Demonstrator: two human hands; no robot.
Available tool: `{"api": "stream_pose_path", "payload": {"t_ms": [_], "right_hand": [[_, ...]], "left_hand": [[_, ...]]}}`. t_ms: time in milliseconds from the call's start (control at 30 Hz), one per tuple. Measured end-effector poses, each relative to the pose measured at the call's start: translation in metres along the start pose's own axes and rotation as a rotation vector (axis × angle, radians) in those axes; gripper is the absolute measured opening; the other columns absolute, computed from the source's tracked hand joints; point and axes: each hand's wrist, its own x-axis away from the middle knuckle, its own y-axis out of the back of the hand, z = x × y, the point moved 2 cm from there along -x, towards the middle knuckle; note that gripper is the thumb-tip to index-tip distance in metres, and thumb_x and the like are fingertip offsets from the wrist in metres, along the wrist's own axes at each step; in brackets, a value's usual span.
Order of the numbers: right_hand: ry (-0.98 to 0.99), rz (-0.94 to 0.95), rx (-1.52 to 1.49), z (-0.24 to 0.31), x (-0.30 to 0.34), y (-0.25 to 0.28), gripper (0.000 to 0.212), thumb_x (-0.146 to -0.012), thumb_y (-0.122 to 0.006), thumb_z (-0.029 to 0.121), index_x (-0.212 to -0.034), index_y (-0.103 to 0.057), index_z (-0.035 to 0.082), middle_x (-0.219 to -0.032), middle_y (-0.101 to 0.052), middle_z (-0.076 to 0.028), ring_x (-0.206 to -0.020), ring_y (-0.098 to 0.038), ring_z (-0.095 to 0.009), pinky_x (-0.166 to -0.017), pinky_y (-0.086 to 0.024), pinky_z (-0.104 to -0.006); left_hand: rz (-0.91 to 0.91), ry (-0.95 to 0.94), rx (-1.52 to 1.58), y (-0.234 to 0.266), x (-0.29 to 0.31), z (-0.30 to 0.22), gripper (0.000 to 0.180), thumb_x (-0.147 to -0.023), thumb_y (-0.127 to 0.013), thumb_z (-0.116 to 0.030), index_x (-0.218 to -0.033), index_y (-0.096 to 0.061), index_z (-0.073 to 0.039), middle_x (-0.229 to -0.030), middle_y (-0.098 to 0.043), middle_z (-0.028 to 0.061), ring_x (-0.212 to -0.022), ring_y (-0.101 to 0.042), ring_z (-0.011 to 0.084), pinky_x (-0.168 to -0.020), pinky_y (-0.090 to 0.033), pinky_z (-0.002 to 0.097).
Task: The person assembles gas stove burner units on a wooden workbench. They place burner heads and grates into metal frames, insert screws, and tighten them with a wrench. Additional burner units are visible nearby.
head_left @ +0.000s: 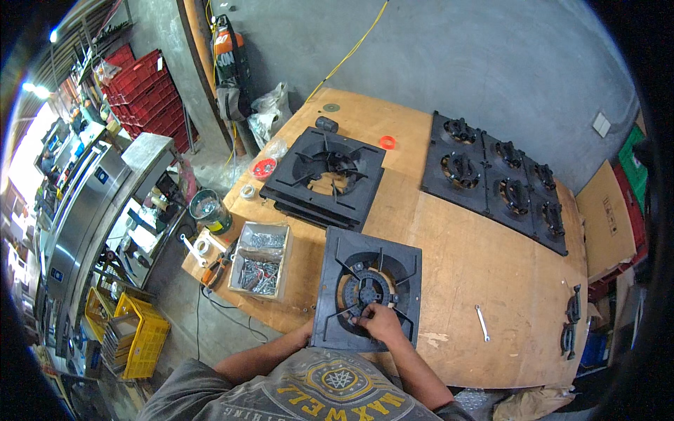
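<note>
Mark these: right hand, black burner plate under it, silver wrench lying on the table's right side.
Right hand [383,324]: head view, back of the hand.
Black burner plate [344,242]: head view, flat upper-left rim.
Silver wrench [482,323]: head view, middle of the shank.

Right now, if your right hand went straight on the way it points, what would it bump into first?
Most likely the round burner in the middle of the black stove top. The right hand is by its near edge, though whether they touch is hard to tell.
</note>
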Motion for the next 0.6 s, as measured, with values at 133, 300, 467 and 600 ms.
{"api": "stream_pose_path", "payload": {"t_ms": [133, 300, 467, 600], "right_hand": [[-0.005, 0.002, 0.004, 0.001, 0.001, 0.001, 0.043, -0.071, -0.082, 0.044, -0.085, -0.069, 0.006, -0.083, -0.07, -0.017, -0.081, -0.068, -0.033, -0.074, -0.051, -0.0411], [0.004, -0.012, -0.009, 0.003, 0.002, 0.003, 0.044, -0.069, -0.084, 0.042, -0.084, -0.068, 0.004, -0.08, -0.069, -0.016, -0.077, -0.067, -0.032, -0.071, -0.051, -0.0393], [0.021, -0.029, -0.012, 0.001, 0.001, 0.001, 0.045, -0.069, -0.084, 0.043, -0.082, -0.067, 0.004, -0.078, -0.068, -0.016, -0.076, -0.067, -0.031, -0.071, -0.051, -0.0387], [-0.026, 0.028, -0.022, -0.002, -0.002, 0.0, 0.043, -0.071, -0.081, 0.047, -0.086, -0.069, 0.008, -0.088, -0.071, -0.018, -0.089, -0.068, -0.037, -0.081, -0.052, -0.0446]], "left_hand": [[0.007, 0.013, 0.022, -0.001, -0.001, 0.004, 0.039, -0.095, -0.057, -0.015, -0.13, -0.054, 0.0, -0.122, -0.065, 0.0112, -0.108, -0.064, 0.0232, -0.094, -0.052, 0.0395], [0.012, 0.029, 0.047, 0.008, 0.005, 0.012, 0.039, -0.095, -0.057, -0.015, -0.131, -0.053, 0.0, -0.123, -0.065, 0.0109, -0.108, -0.064, 0.0228, -0.095, -0.052, 0.0393], [0.019, 0.045, 0.071, 0.012, 0.004, 0.017, 0.039, -0.095, -0.057, -0.015, -0.131, -0.053, 0.0, -0.123, -0.065, 0.0107, -0.109, -0.063, 0.0225, -0.095, -0.051, 0.0392], [0.028, 0.064, 0.088, 0.016, 0.004, 0.018, 0.04, -0.095, -0.057, -0.015, -0.132, -0.053, 0.0, -0.123, -0.065, 0.0105, -0.109, -0.063, 0.0222, -0.095, -0.051, 0.0391]]}}
